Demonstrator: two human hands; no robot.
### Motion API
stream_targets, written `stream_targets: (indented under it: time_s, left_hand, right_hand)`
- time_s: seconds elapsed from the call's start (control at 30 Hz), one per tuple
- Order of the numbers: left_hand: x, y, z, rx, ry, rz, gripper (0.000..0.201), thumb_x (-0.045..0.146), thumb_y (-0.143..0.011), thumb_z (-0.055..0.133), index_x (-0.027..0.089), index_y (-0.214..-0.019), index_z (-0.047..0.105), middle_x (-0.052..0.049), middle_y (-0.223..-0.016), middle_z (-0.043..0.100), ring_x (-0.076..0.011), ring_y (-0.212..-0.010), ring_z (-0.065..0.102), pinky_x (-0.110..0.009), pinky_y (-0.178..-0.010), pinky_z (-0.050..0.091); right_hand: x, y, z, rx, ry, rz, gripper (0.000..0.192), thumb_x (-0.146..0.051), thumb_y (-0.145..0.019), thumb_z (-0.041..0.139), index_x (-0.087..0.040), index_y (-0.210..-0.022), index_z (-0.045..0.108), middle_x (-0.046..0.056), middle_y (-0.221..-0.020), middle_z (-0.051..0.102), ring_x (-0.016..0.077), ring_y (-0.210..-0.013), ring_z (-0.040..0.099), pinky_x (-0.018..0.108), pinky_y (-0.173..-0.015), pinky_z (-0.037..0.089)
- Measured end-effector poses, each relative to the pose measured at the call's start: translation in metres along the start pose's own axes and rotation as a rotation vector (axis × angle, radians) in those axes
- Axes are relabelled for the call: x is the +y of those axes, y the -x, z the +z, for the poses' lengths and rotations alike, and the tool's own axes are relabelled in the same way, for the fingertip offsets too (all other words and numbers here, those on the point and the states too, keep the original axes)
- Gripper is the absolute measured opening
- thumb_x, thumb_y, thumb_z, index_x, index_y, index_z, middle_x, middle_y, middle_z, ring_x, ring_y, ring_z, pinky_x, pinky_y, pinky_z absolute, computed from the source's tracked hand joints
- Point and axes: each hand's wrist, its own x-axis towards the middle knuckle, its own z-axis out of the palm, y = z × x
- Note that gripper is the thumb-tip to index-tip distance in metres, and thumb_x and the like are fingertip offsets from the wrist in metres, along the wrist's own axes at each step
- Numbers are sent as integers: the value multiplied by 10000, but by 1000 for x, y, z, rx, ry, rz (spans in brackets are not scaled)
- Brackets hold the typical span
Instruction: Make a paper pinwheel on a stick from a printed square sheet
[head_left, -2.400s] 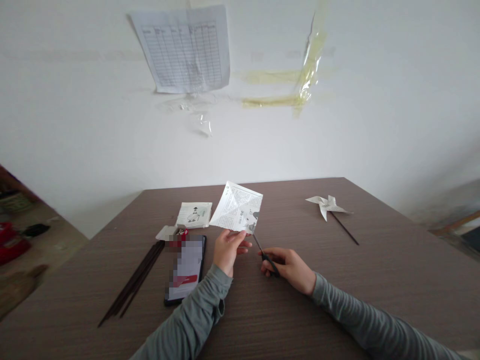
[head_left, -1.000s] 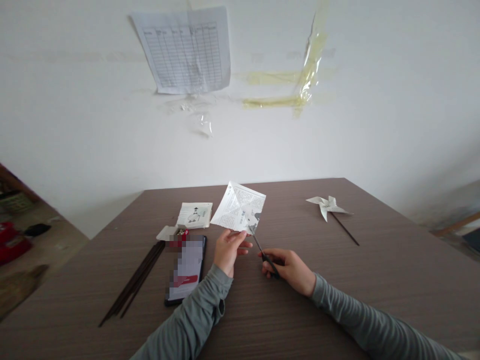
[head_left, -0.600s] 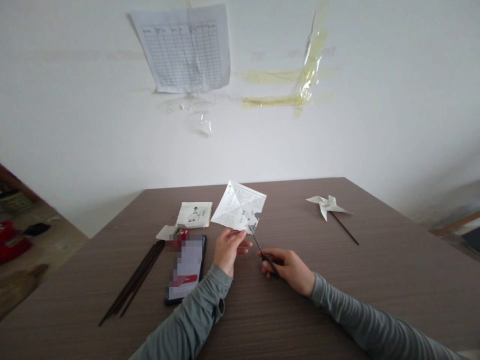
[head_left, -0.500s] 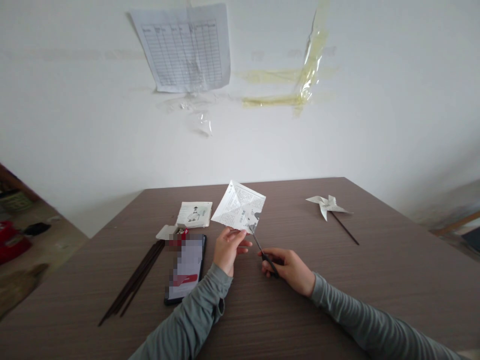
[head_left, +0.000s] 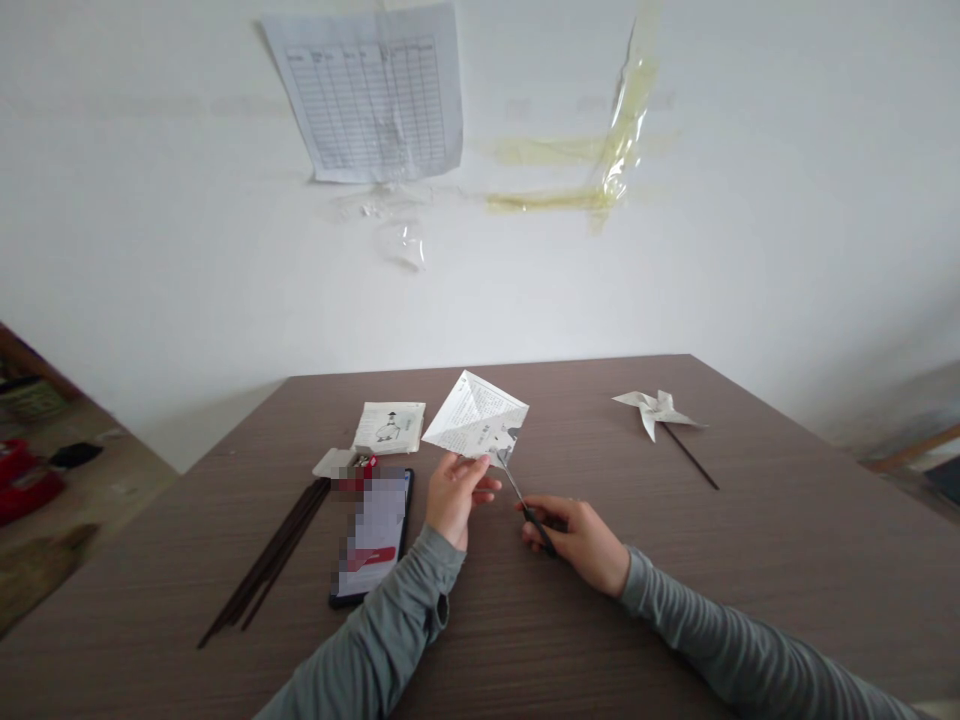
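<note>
And here's the left hand point(head_left: 451, 500), bare to the wrist, where a grey-green left sleeve point(head_left: 382, 622) takes over, long, plain and soft, creased in broad folds behind the hand, one loose, dark-edged fold showing near the cuff point(head_left: 444, 556)! Across to the right hand point(head_left: 589, 540), bare too, and its matching right sleeve point(head_left: 720, 632) sits close at the wrist, narrow wrinkles ringing the cloth further back

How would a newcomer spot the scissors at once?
Over the brown table, find the grey-sleeved right hand. It holds the scissors, whose far end meets the near edge of the printed paper. Black handles and slim metal blades set them apart from the paper.
</note>
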Motion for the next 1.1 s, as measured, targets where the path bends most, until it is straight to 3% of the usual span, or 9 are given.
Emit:
stream_targets:
  time_s: [0.2, 0.43, 0.63, 0.97, 1.1]
  left_hand:
    - [-4, -2, -2, 23, -40, -4, 360, 192, -847, 1123, 217, -1008, 802, -20, -908, 912, -169, -624, 838, -205, -519, 605]
    - [-7, -4, -3, 44, -57, -4, 401, 220, -827, 1135, 219, -1013, 779, -4, -858, 905, -164, -587, 829, -185, -488, 584]
    - [-8, -5, -2, 64, -84, -7, 357, 176, -843, 1094, 220, -974, 765, -12, -822, 890, -170, -557, 815, -190, -471, 562]
    - [-11, -3, -5, 29, -90, 136, 545, 439, -739, 1189, 227, -1025, 776, -19, -873, 904, -194, -557, 829, -198, -447, 505]
    - [-10, -3, -5, 9, -71, 156, 605, 485, -671, 1204, 226, -1009, 774, -26, -877, 916, -189, -543, 824, -183, -423, 451]
  right_hand:
    - [1, 0, 3, -13, -86, 58, 591, -841, -785, 1035, -297, -1003, 964, 94, -806, 847, 365, -799, 803, 546, -886, 725]
    - [2, -1, 8, -48, -178, 81, 625, -816, -759, 1047, -257, -1008, 920, 71, -820, 836, 298, -729, 769, 517, -839, 732]
    - [0, 2, 9, -18, -147, 105, 577, -829, -776, 1033, -301, -986, 928, 92, -809, 825, 361, -769, 810, 544, -823, 729]
    - [5, 0, 11, -12, -176, 75, 619, -810, -782, 1048, -268, -1057, 929, 98, -864, 856, 358, -816, 841, 539, -896, 758]
    - [7, 0, 11, -16, -181, 58, 632, -798, -797, 1037, -246, -1085, 925, 87, -862, 851, 317, -777, 818, 514, -877, 757]
